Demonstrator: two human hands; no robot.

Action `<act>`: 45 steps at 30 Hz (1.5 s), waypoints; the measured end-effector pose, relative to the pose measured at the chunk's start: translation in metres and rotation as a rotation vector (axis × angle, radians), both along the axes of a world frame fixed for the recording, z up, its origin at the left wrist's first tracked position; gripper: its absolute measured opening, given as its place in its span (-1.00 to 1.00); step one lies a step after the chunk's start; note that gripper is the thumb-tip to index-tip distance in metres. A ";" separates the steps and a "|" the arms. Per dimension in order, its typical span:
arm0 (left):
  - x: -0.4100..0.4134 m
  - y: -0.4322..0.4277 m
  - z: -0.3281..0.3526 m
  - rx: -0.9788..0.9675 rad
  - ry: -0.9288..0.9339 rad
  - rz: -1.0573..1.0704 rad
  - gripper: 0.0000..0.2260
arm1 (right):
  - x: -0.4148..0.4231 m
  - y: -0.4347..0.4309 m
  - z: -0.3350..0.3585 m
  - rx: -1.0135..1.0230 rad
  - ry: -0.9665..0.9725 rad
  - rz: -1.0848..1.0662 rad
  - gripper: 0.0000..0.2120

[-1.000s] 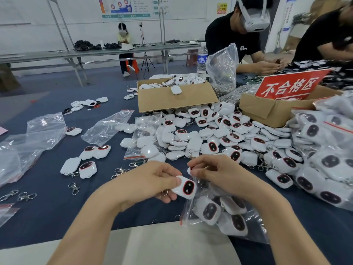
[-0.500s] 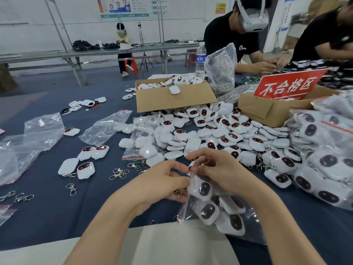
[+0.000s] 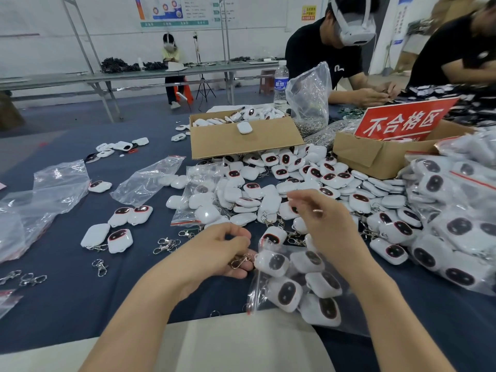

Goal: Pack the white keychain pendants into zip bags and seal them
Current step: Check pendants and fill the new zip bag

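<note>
Blue counter [image 3: 67, 304] was cluttered. Newest pendant [image 3: 271, 263] had landed in the zip bag [image 3: 351, 318] mouth; left hand [image 3: 214, 253] still pinched its clasp [image 3: 240, 260]. Right hand [image 3: 324, 221] had left the bag and lifted toward the loose pile [image 3: 316, 178], fingers slack, probably empty (blurred). Bag lay unsealed, so another pendant likely.

A: How many brown cardboard boxes [image 3: 241, 142] on the dark blue worktop [image 3: 67, 291]?
B: Two. Also one red sign with white characters [image 3: 402, 120] and one clear plastic water bottle [image 3: 280, 84].
A: White keychain pendants with dark oval faces [image 3: 271, 263]?
B: Five show plainly in the nearest clear zip bag [image 3: 351, 315] (a sixth sits at its mouth). Five more lie apart at near left. The heap is past counting.
A: People in black shirts [image 3: 322, 57]?
B: Two, plus one person in a yellow top [image 3: 169, 51] far back.
</note>
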State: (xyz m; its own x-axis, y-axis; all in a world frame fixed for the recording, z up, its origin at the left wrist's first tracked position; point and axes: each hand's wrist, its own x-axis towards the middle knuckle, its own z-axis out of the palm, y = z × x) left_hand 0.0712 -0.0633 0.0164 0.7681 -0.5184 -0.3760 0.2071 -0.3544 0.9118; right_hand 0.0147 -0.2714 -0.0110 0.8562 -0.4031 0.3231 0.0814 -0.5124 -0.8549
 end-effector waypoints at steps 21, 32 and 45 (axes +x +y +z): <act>-0.008 -0.011 -0.007 -0.005 -0.084 -0.092 -0.72 | -0.005 -0.013 -0.010 -0.283 0.284 -0.164 -0.64; -0.012 -0.016 -0.010 0.024 -0.135 -0.065 -0.78 | -0.009 -0.015 -0.008 -0.120 0.235 -0.167 -0.63; -0.016 -0.025 -0.012 -0.093 -0.005 -0.009 -0.70 | -0.004 -0.016 -0.006 -0.008 0.056 -0.220 -0.57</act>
State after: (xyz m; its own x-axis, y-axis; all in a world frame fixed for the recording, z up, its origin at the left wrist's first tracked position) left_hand 0.0549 -0.0886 0.0040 0.7649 -0.5577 -0.3223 0.1997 -0.2704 0.9418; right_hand 0.0107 -0.2872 -0.0174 0.7643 -0.5801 0.2817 -0.0805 -0.5192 -0.8509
